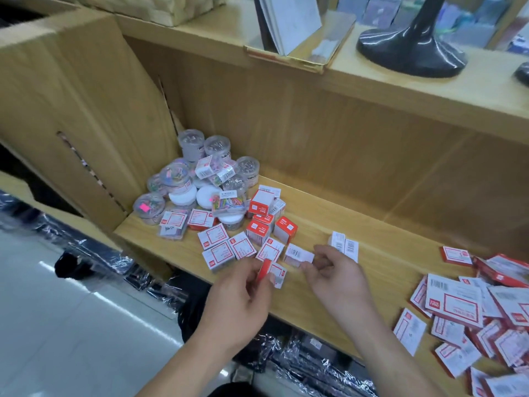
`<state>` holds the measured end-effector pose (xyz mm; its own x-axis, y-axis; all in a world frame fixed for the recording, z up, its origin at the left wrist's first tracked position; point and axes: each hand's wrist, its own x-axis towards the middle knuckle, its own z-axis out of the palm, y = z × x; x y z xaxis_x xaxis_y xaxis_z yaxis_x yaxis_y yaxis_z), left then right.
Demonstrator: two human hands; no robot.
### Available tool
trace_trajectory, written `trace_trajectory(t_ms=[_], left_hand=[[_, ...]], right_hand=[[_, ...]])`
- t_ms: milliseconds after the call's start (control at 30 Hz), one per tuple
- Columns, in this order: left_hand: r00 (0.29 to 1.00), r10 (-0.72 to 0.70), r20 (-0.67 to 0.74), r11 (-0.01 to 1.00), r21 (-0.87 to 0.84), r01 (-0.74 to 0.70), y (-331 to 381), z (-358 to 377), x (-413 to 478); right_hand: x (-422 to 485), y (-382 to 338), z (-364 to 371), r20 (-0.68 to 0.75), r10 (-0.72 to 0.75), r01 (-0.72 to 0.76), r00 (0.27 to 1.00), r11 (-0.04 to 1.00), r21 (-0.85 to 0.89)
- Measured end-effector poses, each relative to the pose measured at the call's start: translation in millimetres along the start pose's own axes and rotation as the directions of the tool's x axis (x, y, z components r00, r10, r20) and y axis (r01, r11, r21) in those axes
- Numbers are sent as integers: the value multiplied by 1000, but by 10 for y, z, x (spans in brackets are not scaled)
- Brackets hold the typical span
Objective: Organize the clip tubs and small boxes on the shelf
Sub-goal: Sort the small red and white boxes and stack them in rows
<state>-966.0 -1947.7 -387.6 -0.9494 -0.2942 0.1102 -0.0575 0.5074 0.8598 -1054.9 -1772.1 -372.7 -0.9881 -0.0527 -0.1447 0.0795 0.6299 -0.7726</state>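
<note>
Two grips — left fingers pinch red box, right fingers pinch white box, clip tubs heaped behind

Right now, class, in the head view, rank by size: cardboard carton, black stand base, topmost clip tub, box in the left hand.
1. cardboard carton
2. black stand base
3. topmost clip tub and box in left hand: alike, box nearer, unranked.

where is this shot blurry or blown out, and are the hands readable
Head view: the wide lens bows the shelf; blur smears the right box pile; glare streaks the floor and the black stand base; hands read clearly, left hand pinching a red-and-white box, right hand pinching a white box.
</note>
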Motion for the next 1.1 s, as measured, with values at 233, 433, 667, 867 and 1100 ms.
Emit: trace_trajectory(t_ms=[233,433,667,867,1100], left_hand=[[1000,-17,-18,992,-128,15,163,-66,92],[997,-65,35,985,-156,70,134,-40,111],[981,-172,87,950,-248,189,82,-92,201],[978,-199,68,936,-282,210,16,-141,256],[971,-223,83,912,-335,238,77,-106,257]], right_hand=[[156,138,-393,-152,0,-34,988,974,-222],[412,176,-459,103,3,19,995,976,-216],[590,-61,-229,69,50,-47,996,998,-47],[696,-212,-41,177,84,-132,981,951,279],[239,-329,-170,-75,-148,161,986,960,231]])
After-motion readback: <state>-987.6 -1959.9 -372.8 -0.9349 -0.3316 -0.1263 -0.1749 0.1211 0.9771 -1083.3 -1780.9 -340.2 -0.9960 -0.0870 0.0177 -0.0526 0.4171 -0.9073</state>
